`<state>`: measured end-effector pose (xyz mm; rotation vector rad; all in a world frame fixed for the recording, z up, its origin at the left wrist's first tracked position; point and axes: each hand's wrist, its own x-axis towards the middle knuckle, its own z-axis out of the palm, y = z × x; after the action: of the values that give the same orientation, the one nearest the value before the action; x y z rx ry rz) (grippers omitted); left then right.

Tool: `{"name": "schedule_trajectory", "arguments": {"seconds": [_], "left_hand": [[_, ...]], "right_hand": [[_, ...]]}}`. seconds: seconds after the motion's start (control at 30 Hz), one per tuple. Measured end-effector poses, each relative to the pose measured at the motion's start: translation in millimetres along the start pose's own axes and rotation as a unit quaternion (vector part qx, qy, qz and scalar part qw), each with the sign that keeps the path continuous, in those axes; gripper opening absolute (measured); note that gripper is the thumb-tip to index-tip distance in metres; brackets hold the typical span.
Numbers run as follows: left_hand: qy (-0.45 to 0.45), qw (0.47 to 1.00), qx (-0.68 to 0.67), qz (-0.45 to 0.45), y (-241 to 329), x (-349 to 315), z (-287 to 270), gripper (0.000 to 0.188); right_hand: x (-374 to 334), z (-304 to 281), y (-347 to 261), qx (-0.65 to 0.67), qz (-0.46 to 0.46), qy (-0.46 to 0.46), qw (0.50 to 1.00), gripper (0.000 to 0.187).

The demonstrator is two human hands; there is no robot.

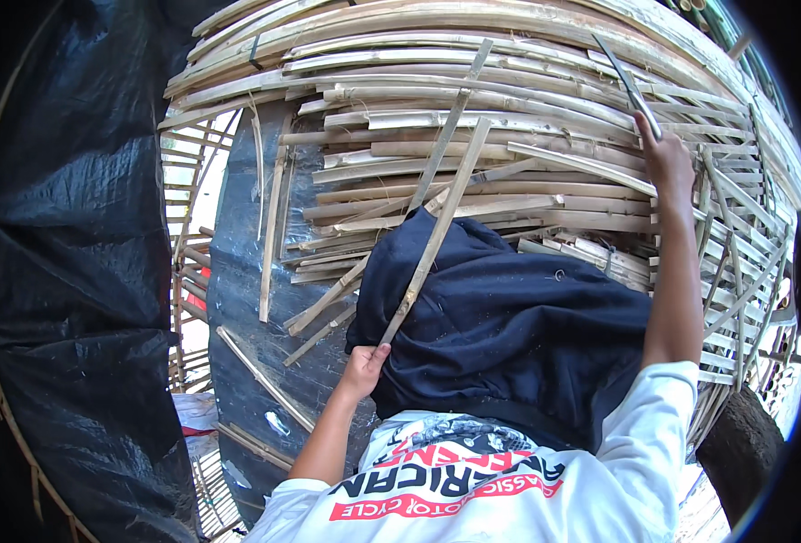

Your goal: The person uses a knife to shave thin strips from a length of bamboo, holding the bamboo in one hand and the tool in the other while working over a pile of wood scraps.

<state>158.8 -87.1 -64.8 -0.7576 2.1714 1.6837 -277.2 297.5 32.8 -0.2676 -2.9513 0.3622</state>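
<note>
My left hand (364, 369) is closed around the lower end of a long split bamboo strip (438, 232). That strip slants up and away to the right, across the dark cloth (509, 290) over my lap. Out at the far right, my right hand (668, 165) grips a knife (625, 77) with a long narrow blade. The blade points up and to the left, above the stacked bamboo strips (509, 95), apart from the strip in my left hand. Another bamboo strip (453, 122) leans across the stack just beyond the held one.
Several loose strips lie on the dark sheet (246, 362) at the left. A black plastic sheet (75, 271) hangs along the left side. Slatted bamboo lattice (730, 244) stands at the right, with a dark rounded post-like object (744, 452) below it.
</note>
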Motion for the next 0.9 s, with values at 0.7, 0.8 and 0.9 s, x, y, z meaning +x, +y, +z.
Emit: {"name": "schedule_trajectory", "arguments": {"seconds": [0.7, 0.8, 0.9], "left_hand": [[0.092, 0.991, 0.082, 0.060, 9.4, -4.1, 6.8, 0.058], [0.084, 0.993, 0.071, 0.047, 10.6, -8.5, 6.5, 0.058], [0.068, 0.994, 0.052, 0.062, 5.6, 1.5, 6.1, 0.058]], "right_hand": [[-163.0, 71.0, -94.8, 0.034, -0.457, -0.165, 0.873, 0.067], [-80.5, 59.9, -85.2, -0.002, -0.190, -0.114, 0.975, 0.075], [-19.5, 23.7, -38.6, -0.008, -0.086, -0.039, 0.996, 0.078]]}}
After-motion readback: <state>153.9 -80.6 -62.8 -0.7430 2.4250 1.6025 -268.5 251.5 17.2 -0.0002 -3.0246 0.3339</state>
